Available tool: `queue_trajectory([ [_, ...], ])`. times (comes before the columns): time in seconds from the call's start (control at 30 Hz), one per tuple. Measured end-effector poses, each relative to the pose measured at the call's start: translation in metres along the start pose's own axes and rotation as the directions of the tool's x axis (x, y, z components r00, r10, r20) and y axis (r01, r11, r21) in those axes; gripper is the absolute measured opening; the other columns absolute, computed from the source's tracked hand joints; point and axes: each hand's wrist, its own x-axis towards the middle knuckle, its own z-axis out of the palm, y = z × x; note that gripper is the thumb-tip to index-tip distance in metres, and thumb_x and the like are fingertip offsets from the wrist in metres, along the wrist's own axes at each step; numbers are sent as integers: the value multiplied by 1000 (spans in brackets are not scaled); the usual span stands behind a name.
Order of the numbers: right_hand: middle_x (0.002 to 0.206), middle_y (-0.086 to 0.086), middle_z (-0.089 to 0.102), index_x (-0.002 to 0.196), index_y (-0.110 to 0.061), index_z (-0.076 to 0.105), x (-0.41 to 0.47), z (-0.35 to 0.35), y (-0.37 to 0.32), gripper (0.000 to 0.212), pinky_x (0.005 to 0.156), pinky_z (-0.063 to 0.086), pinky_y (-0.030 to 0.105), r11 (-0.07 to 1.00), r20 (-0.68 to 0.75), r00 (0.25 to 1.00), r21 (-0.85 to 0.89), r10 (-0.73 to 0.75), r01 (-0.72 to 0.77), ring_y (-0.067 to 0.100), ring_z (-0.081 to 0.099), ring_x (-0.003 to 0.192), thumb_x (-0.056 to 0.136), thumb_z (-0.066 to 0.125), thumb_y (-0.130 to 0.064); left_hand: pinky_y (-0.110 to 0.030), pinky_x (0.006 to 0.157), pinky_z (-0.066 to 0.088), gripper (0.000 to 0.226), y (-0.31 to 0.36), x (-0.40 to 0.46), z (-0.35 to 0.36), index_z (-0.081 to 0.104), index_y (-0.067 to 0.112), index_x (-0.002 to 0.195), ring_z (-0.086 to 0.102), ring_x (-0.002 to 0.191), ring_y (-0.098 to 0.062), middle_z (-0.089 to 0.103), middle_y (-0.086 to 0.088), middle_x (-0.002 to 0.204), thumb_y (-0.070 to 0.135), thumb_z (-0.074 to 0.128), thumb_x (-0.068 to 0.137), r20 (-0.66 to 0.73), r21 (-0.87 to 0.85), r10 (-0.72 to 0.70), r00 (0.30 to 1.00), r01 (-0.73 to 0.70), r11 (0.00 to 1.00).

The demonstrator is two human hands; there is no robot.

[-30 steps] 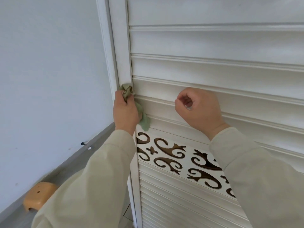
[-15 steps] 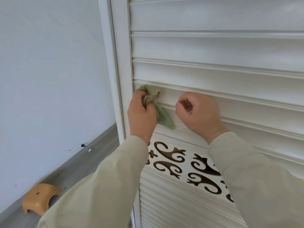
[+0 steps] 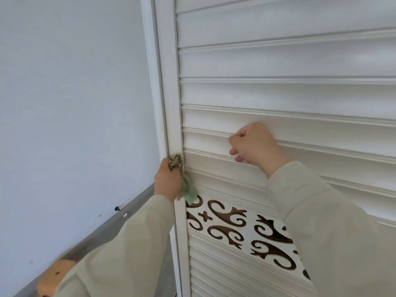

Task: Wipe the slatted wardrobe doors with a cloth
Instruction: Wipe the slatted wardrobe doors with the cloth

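A: Entry, landmark: the white slatted wardrobe door (image 3: 278, 93). Its wide slats are seen across most of the view, with the door's left frame post (image 3: 169, 103) running top to bottom.

B: Noted. Left of the door, a pale wall (image 3: 70, 103) is recorded, and low beside the door's foot a grey strip with an orange object (image 3: 54, 275), partly hidden by a sleeve.

A: On the door, below the wide slats, a carved panel (image 3: 235, 228) with dark scroll cut-outs is seen; finer slats lie beneath it.

B: Right hand (image 3: 254, 144): curled into a loose fist, nothing held, knuckles set against a slat above the carved panel.

A: Left hand (image 3: 168, 181): closed around a green cloth (image 3: 188, 187), which is bunched and pressed to the door's left frame post, level with the lowest wide slats. A tail of cloth hangs to the carved panel's upper left corner.
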Motion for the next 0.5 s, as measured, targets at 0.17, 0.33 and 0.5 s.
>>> queue_trajectory([
  [0.17,86,7,70,94,-9,60,8,-18,-31,33,66,47,28,962,331,904,-88,272,-258,29,68,77,104,37,-30,-26,70,46,12,116,28,-24,53,25,109,59,84,-14,61,6,92,26,47,99,-133,-112,382,914,-397,911],
  [0.33,86,9,74,90,-6,64,12,-10,-24,30,59,44,24,970,233,943,-3,237,-242,27,67,65,100,42,-23,-35,81,46,11,119,38,-18,46,30,110,60,92,-20,62,7,98,27,46,99,-152,-41,419,895,-429,902],
  [0.5,74,6,75,85,-5,67,7,0,-19,28,58,46,25,985,94,985,77,145,-152,25,68,60,93,45,-20,-41,81,50,9,-13,-7,21,38,28,102,62,90,-27,62,-1,95,22,44,102,65,66,60,996,-64,996],
])
